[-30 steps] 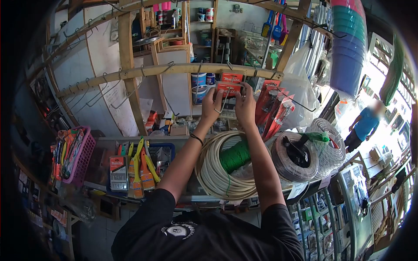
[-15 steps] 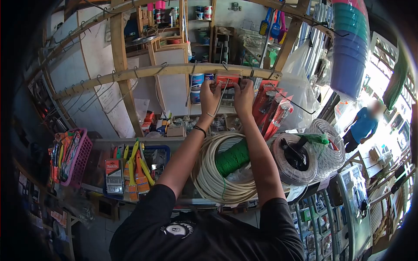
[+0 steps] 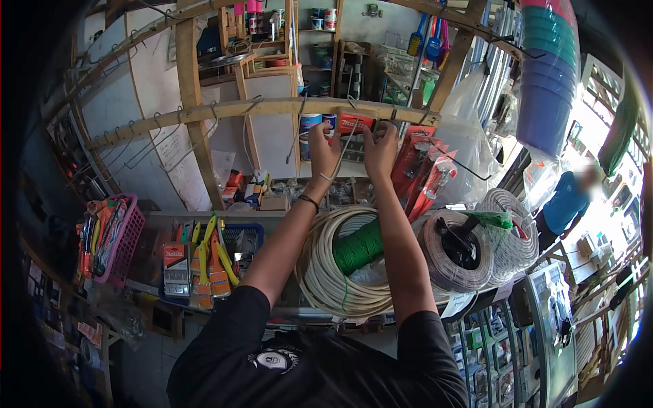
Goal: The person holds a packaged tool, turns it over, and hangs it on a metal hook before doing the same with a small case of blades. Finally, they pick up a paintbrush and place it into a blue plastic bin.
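Observation:
Both arms reach up and forward to a wooden rail with wire hooks. A red Makita-labelled packet (image 3: 355, 124) is at the rail, behind a long bent wire hook (image 3: 345, 151). My left hand (image 3: 324, 153) has its fingers closed at the packet's left edge. On the opposite edge, my right hand (image 3: 381, 148) pinches with thumb and fingers. The packet's lower part is partly hidden by the hook and hands. Below my forearms lie a coil of cream cable or hose (image 3: 320, 272) and a spool of green cord (image 3: 359, 250).
The wooden rail (image 3: 272, 107) crosses in front, with several empty hooks. Red hanging packs (image 3: 425, 170) are right of my hands. Cable coils (image 3: 452, 255), a blue basket of brushes (image 3: 235, 238) and a pink basket (image 3: 129, 238) stand on the counter. A person (image 3: 568, 197) stands at right.
My left hand has shifted slightly down and left at the packet's edge. The packet stays at the rail between my hands. The view has shifted slightly.

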{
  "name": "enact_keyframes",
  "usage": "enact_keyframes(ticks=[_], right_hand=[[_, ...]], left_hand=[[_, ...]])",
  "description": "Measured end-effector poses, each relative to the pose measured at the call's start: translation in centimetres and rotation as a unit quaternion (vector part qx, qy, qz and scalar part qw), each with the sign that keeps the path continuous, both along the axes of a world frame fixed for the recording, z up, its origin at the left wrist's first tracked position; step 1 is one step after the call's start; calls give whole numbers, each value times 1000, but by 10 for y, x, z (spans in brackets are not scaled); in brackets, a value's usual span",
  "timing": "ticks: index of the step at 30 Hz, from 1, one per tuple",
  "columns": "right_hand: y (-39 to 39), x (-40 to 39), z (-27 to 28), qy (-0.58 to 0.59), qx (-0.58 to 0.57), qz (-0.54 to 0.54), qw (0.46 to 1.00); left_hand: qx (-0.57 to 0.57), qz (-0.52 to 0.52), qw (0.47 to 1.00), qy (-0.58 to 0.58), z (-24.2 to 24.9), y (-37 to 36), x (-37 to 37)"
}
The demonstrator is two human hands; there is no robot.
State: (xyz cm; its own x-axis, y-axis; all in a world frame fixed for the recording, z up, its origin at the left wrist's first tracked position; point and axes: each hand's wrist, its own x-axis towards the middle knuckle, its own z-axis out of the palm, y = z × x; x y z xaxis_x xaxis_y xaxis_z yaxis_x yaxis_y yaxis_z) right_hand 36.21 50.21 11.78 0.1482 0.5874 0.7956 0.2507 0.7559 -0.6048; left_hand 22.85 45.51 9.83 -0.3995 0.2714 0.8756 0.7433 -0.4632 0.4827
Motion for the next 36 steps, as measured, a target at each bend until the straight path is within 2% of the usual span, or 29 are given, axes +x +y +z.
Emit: enact_keyframes(ticks=[4,7,8,11,16,20,26,32,36], right_hand=[[-30,6,0,19,26,-10,999],[-73,11,1,33,8,69,997],[-95,15,6,31,17,88,996],[-140,27,-4,50,-23,178,982],[-205,43,-13,95,-86,297,946],[-242,33,-16,87,-118,355,923],[-294,-2,-20,85,-171,476,858],[-333,-49,-42,14,-179,507,843],[-367,-92,-49,12,-182,547,817]], left_hand=[[26,61,993,101,-13,-39,12],[-25,-59,996,67,-28,-75,22],[-63,-64,995,41,-28,-90,27],[-127,-219,963,-93,-39,-126,31],[-56,-308,936,-162,-38,-203,44],[-45,-325,925,-192,-21,-255,41],[-58,-263,935,-232,-23,-322,25],[-88,-219,938,-254,-26,-392,-5],[-116,-179,947,-238,-34,-434,-44]])
